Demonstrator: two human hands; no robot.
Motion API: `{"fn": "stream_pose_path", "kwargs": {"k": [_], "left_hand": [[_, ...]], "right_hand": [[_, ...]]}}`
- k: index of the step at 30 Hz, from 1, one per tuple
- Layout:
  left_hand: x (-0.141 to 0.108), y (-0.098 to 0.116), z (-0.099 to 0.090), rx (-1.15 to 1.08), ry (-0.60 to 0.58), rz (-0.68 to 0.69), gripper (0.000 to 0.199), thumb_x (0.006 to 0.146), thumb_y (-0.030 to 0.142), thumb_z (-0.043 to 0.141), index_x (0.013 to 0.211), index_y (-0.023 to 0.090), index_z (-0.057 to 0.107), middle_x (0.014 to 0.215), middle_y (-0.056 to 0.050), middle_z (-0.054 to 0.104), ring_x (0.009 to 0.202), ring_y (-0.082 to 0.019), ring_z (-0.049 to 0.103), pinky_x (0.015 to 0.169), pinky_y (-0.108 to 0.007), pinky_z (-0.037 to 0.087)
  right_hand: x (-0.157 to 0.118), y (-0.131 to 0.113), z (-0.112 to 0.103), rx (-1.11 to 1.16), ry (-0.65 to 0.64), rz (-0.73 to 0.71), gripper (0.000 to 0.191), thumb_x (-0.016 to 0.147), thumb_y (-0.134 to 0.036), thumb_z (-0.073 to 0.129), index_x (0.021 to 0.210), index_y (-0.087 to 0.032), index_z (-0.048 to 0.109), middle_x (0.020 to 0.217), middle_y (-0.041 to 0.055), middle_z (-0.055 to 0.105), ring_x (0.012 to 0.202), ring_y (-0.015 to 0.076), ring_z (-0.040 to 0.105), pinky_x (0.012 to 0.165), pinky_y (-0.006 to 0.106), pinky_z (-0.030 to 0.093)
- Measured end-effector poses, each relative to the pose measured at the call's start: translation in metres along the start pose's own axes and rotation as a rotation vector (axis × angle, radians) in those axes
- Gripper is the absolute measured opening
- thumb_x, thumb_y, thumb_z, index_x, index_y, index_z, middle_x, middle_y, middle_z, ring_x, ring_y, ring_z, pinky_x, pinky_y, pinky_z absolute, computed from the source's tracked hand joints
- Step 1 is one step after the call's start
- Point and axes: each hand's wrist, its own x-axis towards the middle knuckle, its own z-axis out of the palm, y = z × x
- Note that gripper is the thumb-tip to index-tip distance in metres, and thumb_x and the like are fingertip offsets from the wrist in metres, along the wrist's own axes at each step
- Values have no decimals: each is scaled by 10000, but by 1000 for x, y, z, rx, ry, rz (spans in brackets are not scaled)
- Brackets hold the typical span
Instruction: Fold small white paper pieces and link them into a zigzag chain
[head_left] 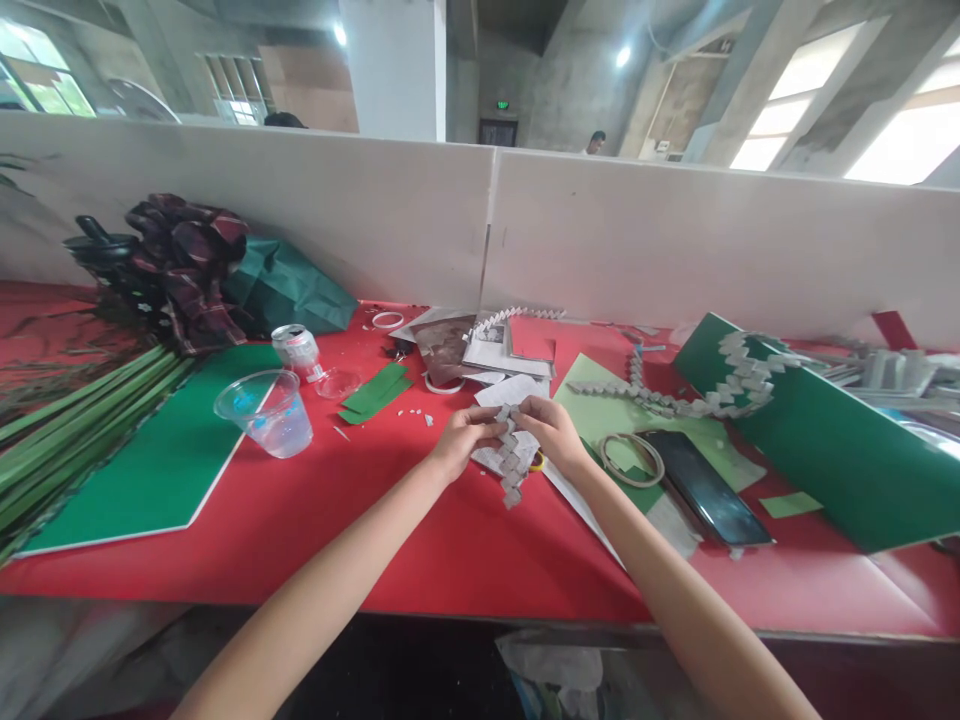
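Observation:
Both hands meet over the middle of the red table [420, 540]. My left hand [463, 438] pinches the left side of a grey folded-paper chain [511, 462] near its upper end. On the other side, my right hand [550, 425] grips the same end with closed fingertips. The chain's zigzag links hang down toward me below the fingers. White printed paper [491, 460] lies beneath the hands, with a bit of a yellow ring [538, 461] beside the right wrist. A longer grey chain [697, 405] stretches across green paper and a green board at the right.
Left of the hands stand a clear plastic cup [274, 425] and a can [297, 350]. A phone [705, 487] and a tape roll [631, 460] lie right. Green boards flank both sides; a white partition [337, 215] rises behind.

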Motion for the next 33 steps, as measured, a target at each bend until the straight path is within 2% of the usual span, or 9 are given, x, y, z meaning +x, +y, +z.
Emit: {"fn": "stream_pose_path", "kwargs": {"k": [4, 8, 14, 19, 25, 30, 33], "left_hand": [[7, 2, -9, 13, 27, 35, 407, 522, 166, 831, 908, 122, 706, 726, -24, 662, 617, -118, 614, 580, -240, 500], [4, 1, -12, -20, -1, -22, 401, 539, 158, 821, 922, 138, 706, 753, -28, 679, 617, -110, 618, 590, -233, 501], [-1, 1, -8, -85, -2, -111, 383, 533, 131, 815, 901, 143, 710, 708, -20, 678, 581, -96, 601, 555, -209, 472], [-1, -1, -11, -77, 0, -105, 359, 556, 139, 811, 902, 139, 716, 723, -24, 679, 594, -94, 600, 584, -214, 470], [-3, 1, -11, -31, 10, -70, 368, 550, 147, 812, 907, 141, 722, 714, -27, 679, 611, -109, 602, 591, -230, 471], [-4, 6, -9, 6, 19, -29, 354, 537, 162, 814, 878, 131, 725, 748, -37, 686, 601, -104, 590, 558, -219, 455], [-4, 7, -9, 10, 18, -34, 365, 539, 166, 814, 890, 131, 721, 747, -40, 685, 597, -106, 588, 559, -224, 450]], "right_hand": [[6, 8, 8, -40, 72, -35, 226, 740, -296, 543, 601, -206, 389, 524, -51, 379, 521, 99, 341, 486, 230, 273], [0, 6, 8, 36, 30, -43, 243, 734, -306, 536, 605, -210, 353, 538, -58, 333, 526, 94, 310, 487, 228, 265], [-7, 0, 4, 100, -1, 8, 253, 724, -303, 539, 594, -212, 343, 532, -61, 316, 515, 90, 282, 471, 224, 254], [-8, 1, 6, 168, -70, 26, 257, 742, -345, 553, 611, -206, 381, 552, -49, 370, 531, 95, 324, 488, 228, 278], [-10, -3, 5, 138, -91, 114, 268, 763, -353, 561, 621, -212, 382, 538, -50, 389, 514, 101, 359, 467, 224, 298], [-8, 1, 7, 186, -76, 55, 242, 769, -354, 559, 637, -204, 423, 610, -23, 495, 617, 127, 467, 580, 243, 387], [-8, 2, 9, 213, -52, 58, 249, 765, -357, 565, 634, -206, 417, 611, -22, 497, 631, 133, 483, 605, 250, 404]]}}
